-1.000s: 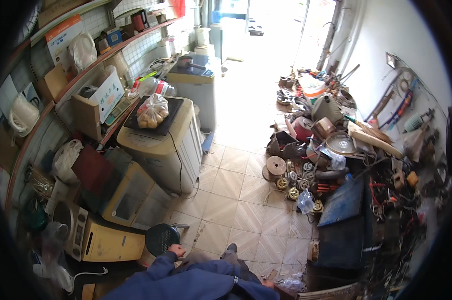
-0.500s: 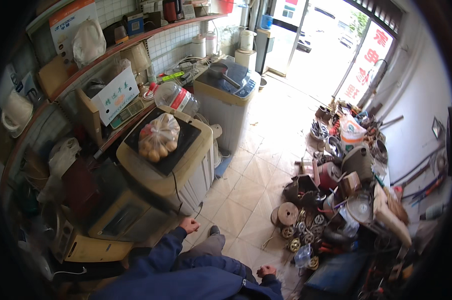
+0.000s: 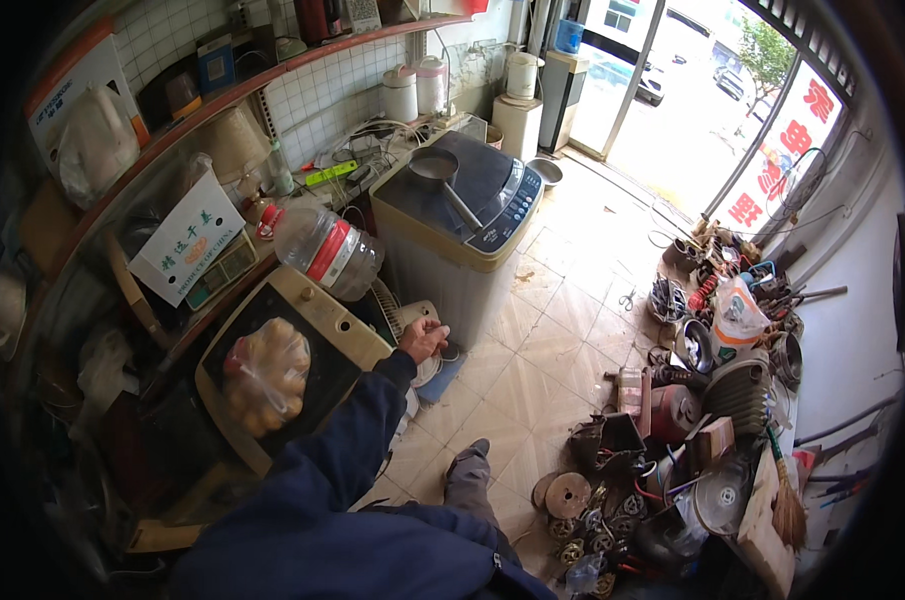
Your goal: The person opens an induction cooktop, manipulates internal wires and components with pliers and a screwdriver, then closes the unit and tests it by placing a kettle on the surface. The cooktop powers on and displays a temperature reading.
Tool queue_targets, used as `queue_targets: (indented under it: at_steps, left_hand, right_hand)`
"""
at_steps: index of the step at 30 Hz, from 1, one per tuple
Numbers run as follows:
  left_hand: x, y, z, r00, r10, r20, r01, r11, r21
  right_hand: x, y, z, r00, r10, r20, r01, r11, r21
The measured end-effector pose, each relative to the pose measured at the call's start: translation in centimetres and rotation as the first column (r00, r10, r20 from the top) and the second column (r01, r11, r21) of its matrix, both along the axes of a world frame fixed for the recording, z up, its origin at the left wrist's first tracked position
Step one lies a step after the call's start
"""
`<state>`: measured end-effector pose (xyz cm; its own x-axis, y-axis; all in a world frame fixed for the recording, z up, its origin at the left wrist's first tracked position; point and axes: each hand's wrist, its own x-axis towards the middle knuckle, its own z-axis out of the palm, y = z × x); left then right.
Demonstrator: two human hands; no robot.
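My left hand reaches forward in its dark blue sleeve, loosely curled, with nothing seen in it. In the picture it lies beside a white fan-like appliance and in front of the grey washing machine; whether it touches either, I cannot tell. A frying pan rests on that machine's lid. Left of my arm, a clear bag of round yellowish items lies on a second washing machine with a dark top. Behind it a big clear plastic bottle with a red cap lies tilted. My right hand is out of view.
Scrap metal parts, an orange-white bucket, a broom and pulley wheels heap along the right wall. Red-edged shelves hold boxes on the left. Between them runs a tiled floor to an open doorway.
I have moved forward, bringing the washing machines and the doorway nearer. My left hand has swung forward and up past the nearer machine. My right hand has left the view.
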<state>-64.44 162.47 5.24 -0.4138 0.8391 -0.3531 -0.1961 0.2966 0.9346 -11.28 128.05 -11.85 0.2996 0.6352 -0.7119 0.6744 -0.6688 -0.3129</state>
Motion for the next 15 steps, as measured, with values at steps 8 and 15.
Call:
queue_targets:
  at_steps: [8,15]
  left_hand:
    - [-7.4,18.6,-0.1,0.94,0.304,0.156,-0.298,0.953,-0.06]
    - [-14.9,30.3,-3.6,0.891,0.35,0.289,-0.336,0.937,-0.096]
  right_hand:
    - [3.8,19.3,-3.0,0.997,0.001,-0.073,0.009,0.99,0.138]
    - [5.7,34.5,-0.4,0.941,-0.192,-0.277,0.259,0.939,0.228]
